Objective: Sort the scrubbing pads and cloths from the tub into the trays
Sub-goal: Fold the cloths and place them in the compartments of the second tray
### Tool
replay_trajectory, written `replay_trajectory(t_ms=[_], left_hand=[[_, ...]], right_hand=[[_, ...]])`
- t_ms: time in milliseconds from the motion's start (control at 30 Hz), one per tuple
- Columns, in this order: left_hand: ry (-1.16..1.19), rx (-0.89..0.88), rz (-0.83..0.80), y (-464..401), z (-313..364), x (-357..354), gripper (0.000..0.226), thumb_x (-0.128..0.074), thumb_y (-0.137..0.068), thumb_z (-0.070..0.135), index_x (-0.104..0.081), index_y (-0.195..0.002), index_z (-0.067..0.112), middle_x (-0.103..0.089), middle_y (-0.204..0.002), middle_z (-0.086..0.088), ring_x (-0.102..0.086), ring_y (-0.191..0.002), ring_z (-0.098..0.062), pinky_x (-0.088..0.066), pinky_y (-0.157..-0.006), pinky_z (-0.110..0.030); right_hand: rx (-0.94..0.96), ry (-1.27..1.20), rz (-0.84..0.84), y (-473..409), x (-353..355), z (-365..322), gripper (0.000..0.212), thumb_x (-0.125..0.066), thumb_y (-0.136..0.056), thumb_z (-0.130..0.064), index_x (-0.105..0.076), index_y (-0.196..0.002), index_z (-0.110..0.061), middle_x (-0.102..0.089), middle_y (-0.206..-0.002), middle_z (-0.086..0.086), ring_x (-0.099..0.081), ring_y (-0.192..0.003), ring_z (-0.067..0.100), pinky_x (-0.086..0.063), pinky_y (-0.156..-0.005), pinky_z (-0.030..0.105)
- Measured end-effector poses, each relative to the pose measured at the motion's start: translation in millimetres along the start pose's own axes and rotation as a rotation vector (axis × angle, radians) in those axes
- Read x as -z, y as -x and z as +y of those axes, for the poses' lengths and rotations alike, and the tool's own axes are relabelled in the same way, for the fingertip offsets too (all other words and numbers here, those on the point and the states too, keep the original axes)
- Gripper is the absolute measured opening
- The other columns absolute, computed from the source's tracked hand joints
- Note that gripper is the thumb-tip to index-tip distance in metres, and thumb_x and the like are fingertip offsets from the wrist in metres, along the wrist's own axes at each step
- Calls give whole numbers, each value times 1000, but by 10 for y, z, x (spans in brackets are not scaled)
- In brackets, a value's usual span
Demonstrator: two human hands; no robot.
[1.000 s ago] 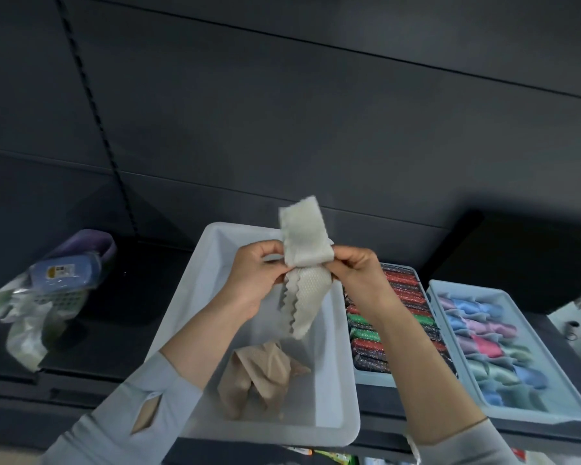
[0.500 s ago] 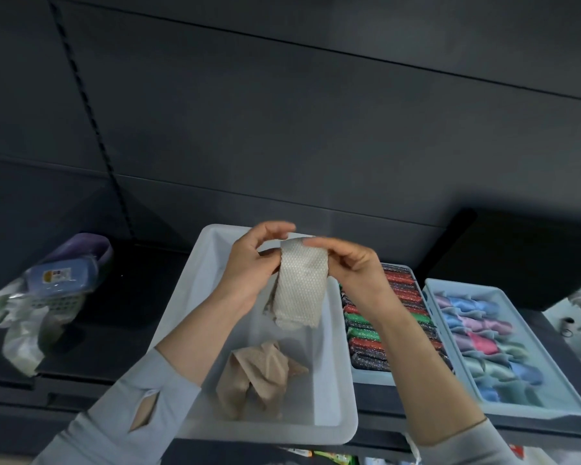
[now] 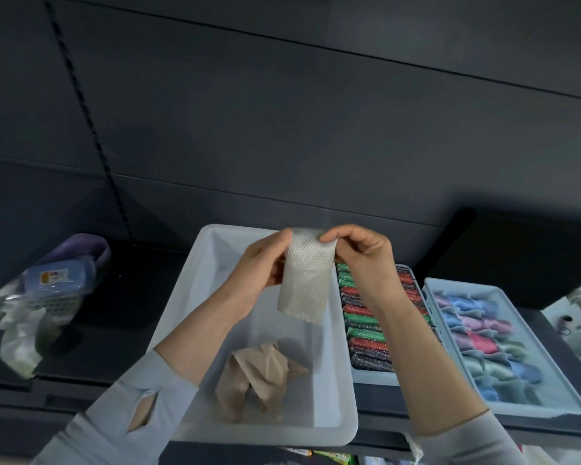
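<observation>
Both hands hold a folded white textured cloth (image 3: 305, 280) up over the far part of the white tub (image 3: 195, 290). My left hand (image 3: 260, 263) grips its left edge, and my right hand (image 3: 359, 253) pinches its top right corner. The cloth hangs down as a narrow folded strip. A crumpled beige cloth (image 3: 257, 377) lies in the tub's near half. To the right stands a tray (image 3: 373, 377) packed with red, green and dark glittery scrubbing pads (image 3: 363, 330). Further right, a pale blue tray (image 3: 550, 407) holds folded blue, pink and green cloths (image 3: 477, 333).
At the left of the dark shelf lie a blue packaged item on a small basket (image 3: 59, 283) and loose plastic wrapping (image 3: 17, 333). A dark panelled wall rises behind the shelf. A black box (image 3: 524, 256) stands behind the right tray.
The white cloth's upper flap has been folded down, making a compact strip. Both hands have shifted slightly upward with it, and the scalloped edges no longer show.
</observation>
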State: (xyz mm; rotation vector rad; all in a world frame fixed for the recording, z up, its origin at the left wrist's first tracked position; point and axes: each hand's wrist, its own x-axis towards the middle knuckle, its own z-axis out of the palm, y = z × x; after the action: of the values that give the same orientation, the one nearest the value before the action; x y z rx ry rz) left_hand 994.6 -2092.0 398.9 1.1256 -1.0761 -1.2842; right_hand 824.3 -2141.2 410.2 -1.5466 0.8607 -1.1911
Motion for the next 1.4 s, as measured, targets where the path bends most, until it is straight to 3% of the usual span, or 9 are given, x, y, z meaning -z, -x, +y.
replay_trajectory(t_ms=[200, 333, 500, 667, 800, 933, 1067, 1200, 1400], left_hand=[[-27, -32, 124, -12, -94, -56, 21, -61, -93, 10, -66, -114, 12, -74, -106, -3, -70, -98, -20, -58, -78, -31], [15, 19, 222, -75, -137, -24, 31, -61, -93, 6, -58, -123, 12, -71, -106, -5, -68, -100, -21, -57, -83, -30], [27, 106, 235, -88, -234, 22, 56, -49, -98, 1, -35, -145, 28, -59, -122, 1, -61, -105, -13, -52, -72, -21], [98, 120, 280, -111, -217, 29, 51, -49, -96, -3, -45, -139, 24, -62, -123, -3, -63, -108, -18, -55, -69, -22], [99, 185, 286, -117, -196, 10, 41, -41, -96, -9, -52, -133, 6, -62, -119, -12, -63, -92, -18, -54, -65, -19], [5, 182, 153, -25, -211, -12, 38, -39, -96, -11, -62, -120, 7, -63, -123, -10, -65, -101, -20, -57, -71, -21], [-176, 91, 72, 51, -198, -13, 27, -57, -89, -1, -70, -105, 17, -72, -104, 0, -65, -86, -1, -47, -70, -10], [-50, 20, 160, 34, -203, -13, 18, -63, -92, 12, -70, -108, 8, -75, -102, -5, -69, -98, -16, -56, -83, -22], [-69, -69, 177, 12, -253, 9, 15, -65, -89, 7, -70, -102, 13, -74, -97, -1, -70, -86, -12, -55, -67, -22]], right_hand=[[-184, -32, -135, 34, -16, 30, 30, -51, -100, -17, -59, -124, -32, -63, -91, 11, -63, -83, 16, -56, -77, 29], [-254, 11, -226, 113, -22, 128, 47, -57, -96, -8, -47, -134, -34, -60, -85, 28, -61, -80, 26, -56, -77, 40], [-243, -12, -188, 115, 6, 142, 55, -43, -97, 8, -50, -133, -33, -58, -99, 41, -61, -81, 36, -56, -80, 40], [-60, 240, -368, 139, 82, 134, 67, -48, -80, 25, -62, -125, -23, -52, -123, 11, -59, -101, 34, -57, -86, 42], [110, 431, -203, 99, 48, 230, 40, -68, -78, 14, -74, -103, -16, -50, -103, 5, -56, -81, 2, -50, -78, 17], [82, 479, -4, 45, 11, 293, 9, -69, -85, -3, -74, -90, -8, -54, -92, -4, -55, -76, 2, -47, -69, 20], [-53, 370, -39, 40, 22, 303, 44, -67, -91, -24, -47, -65, 5, -40, -60, 8, -35, -57, 16, -33, -54, 30], [-173, 213, -171, 74, 22, 234, 33, -67, -91, -25, -63, -81, 6, -52, -66, 12, -47, -61, 18, -43, -52, 28], [-142, 85, -209, 72, -2, 199, 20, -63, -92, -10, -67, -110, 0, -59, -77, 29, -50, -63, 25, -46, -51, 24]])
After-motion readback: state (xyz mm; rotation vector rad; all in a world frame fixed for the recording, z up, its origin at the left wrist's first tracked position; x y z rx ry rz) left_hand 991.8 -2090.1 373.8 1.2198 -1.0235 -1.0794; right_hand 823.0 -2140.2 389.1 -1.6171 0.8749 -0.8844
